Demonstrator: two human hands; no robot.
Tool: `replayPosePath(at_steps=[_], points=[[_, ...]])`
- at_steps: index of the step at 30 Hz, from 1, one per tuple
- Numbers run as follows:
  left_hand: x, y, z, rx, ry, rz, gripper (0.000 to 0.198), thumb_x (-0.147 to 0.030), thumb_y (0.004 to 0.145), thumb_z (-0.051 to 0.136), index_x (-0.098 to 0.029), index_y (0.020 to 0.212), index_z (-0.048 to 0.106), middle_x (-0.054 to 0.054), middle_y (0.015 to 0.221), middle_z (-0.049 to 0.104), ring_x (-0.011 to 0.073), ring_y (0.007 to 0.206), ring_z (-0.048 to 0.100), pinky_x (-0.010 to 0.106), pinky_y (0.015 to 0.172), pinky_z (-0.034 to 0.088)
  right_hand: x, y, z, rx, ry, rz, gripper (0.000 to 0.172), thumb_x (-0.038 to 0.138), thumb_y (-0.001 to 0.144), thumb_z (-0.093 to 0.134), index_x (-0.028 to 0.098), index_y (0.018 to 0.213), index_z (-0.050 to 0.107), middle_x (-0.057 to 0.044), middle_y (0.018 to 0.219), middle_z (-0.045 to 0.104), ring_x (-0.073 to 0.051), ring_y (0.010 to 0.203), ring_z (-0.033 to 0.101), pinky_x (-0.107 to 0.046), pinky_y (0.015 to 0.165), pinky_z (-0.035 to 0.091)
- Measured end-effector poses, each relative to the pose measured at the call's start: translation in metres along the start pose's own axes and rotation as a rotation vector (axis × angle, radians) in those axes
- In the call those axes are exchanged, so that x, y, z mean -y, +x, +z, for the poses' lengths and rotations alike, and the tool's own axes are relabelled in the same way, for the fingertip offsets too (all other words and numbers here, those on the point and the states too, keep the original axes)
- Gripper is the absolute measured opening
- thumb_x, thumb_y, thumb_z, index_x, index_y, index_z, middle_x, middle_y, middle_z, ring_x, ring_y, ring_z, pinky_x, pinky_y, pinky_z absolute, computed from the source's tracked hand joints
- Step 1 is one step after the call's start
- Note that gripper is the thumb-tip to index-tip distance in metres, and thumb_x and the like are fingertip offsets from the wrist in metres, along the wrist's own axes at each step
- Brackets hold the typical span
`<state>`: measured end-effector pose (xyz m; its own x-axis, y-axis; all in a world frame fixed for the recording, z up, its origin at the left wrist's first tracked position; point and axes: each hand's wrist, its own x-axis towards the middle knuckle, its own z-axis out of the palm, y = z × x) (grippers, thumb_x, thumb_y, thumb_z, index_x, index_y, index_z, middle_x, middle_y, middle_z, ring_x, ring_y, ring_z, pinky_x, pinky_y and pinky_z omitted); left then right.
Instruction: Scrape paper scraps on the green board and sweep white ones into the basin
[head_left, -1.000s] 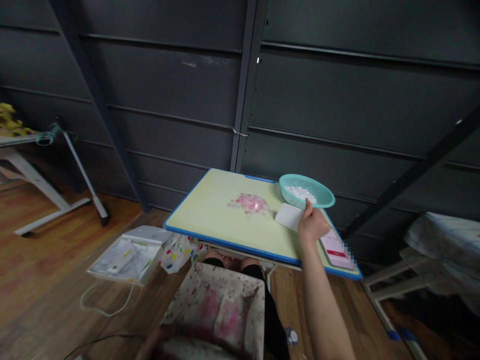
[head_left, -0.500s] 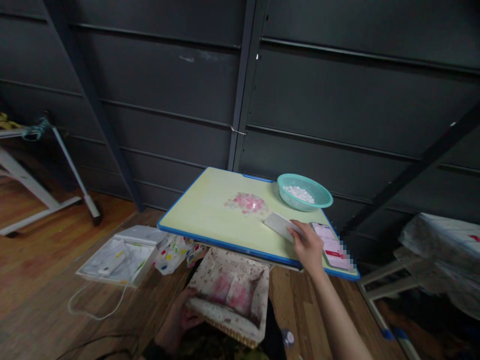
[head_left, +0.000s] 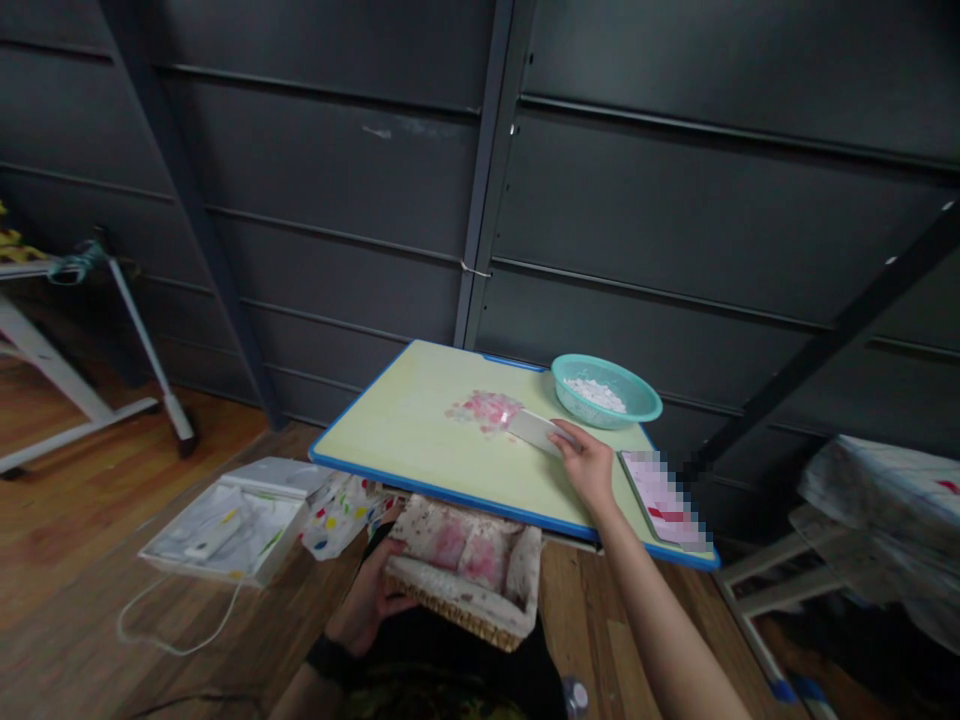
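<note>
My right hand point(head_left: 587, 465) is closed on a flat white scraper point(head_left: 534, 430), a thin rectangular plate. Its far edge meets the right side of a patch of small pink and whitish pieces point(head_left: 484, 408), too fine to name, on a pale yellow tabletop with a blue rim point(head_left: 390, 430). Below the near edge, my left hand point(head_left: 369, 600) grips the left side of a wicker basket point(head_left: 469, 608) over my lap. The basket has a stained pale lining with pink residue inside.
A turquoise colander point(head_left: 634, 395) with white pieces stands at the back right. A phone point(head_left: 656, 500) lies by the right edge. Left on the floor are an open white box point(head_left: 225, 530) with a cable and a dotted plastic bag point(head_left: 337, 515). Dark metal panels point(head_left: 360, 170) rise behind.
My right hand has moved left with the scraper, which now reaches the pink patch. In my left hand the basket has tipped, showing more of its woven front.
</note>
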<state>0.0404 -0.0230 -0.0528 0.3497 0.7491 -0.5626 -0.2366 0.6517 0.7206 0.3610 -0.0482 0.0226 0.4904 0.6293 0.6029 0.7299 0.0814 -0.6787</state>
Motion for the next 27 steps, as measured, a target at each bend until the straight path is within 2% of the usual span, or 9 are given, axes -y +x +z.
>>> replayPosePath(at_steps=[7, 13, 16, 19, 23, 27], points=[[0.001, -0.004, 0.002, -0.074, -0.054, -0.006, 0.033, -0.032, 0.073, 0.064, -0.026, 0.103, 0.052, 0.001, 0.091, 0.064, 0.0200, 0.075, 0.064, 0.043, 0.067, 0.057, 0.006, 0.006, 0.001, 0.057, 0.133, 0.078, 0.031, 0.038, 0.072, 0.064, 0.015, 0.088, 0.075, -0.012, 0.092, 0.073, -0.027, 0.084, 0.067, -0.041, 0.080, 0.051], [-0.009, -0.013, 0.004, -0.088, -0.071, 0.016, 0.027, -0.028, 0.073, 0.064, -0.024, 0.099, 0.056, 0.000, 0.086, 0.066, 0.0200, 0.074, 0.064, 0.044, 0.067, 0.058, 0.007, -0.002, -0.003, -0.052, 0.111, 0.139, 0.034, 0.042, 0.070, 0.064, 0.015, 0.088, 0.075, -0.013, 0.091, 0.073, -0.028, 0.085, 0.067, -0.043, 0.082, 0.050], [-0.012, -0.013, 0.003, -0.104, -0.068, 0.005, 0.021, -0.029, 0.075, 0.061, -0.023, 0.095, 0.055, 0.001, 0.082, 0.065, 0.0195, 0.072, 0.063, 0.043, 0.065, 0.058, 0.011, -0.005, 0.004, 0.006, 0.144, 0.151, 0.033, 0.042, 0.070, 0.064, 0.016, 0.088, 0.075, -0.012, 0.093, 0.073, -0.027, 0.087, 0.067, -0.041, 0.083, 0.050], [-0.012, -0.012, 0.000, -0.091, -0.065, 0.028, 0.019, -0.029, 0.076, 0.061, -0.023, 0.093, 0.055, 0.000, 0.084, 0.062, 0.0186, 0.072, 0.062, 0.040, 0.064, 0.057, 0.014, -0.005, 0.008, 0.030, 0.176, 0.163, 0.033, 0.041, 0.069, 0.066, 0.016, 0.089, 0.075, -0.011, 0.094, 0.073, -0.027, 0.089, 0.067, -0.039, 0.082, 0.050], [-0.014, -0.012, 0.000, -0.085, -0.038, 0.023, 0.022, -0.029, 0.075, 0.061, -0.023, 0.095, 0.054, 0.001, 0.089, 0.060, 0.0184, 0.075, 0.060, 0.039, 0.065, 0.057, 0.011, -0.001, 0.007, -0.057, 0.135, 0.193, 0.036, 0.040, 0.070, 0.065, 0.013, 0.090, 0.074, -0.013, 0.093, 0.073, -0.027, 0.086, 0.066, -0.039, 0.081, 0.049], [-0.015, -0.013, 0.000, -0.081, -0.026, 0.002, 0.023, -0.029, 0.075, 0.060, -0.024, 0.097, 0.053, 0.002, 0.094, 0.058, 0.0196, 0.079, 0.059, 0.038, 0.066, 0.056, 0.009, 0.001, 0.010, 0.016, 0.146, 0.177, 0.035, 0.040, 0.071, 0.064, 0.013, 0.091, 0.074, -0.013, 0.095, 0.073, -0.027, 0.088, 0.066, -0.039, 0.083, 0.049]])
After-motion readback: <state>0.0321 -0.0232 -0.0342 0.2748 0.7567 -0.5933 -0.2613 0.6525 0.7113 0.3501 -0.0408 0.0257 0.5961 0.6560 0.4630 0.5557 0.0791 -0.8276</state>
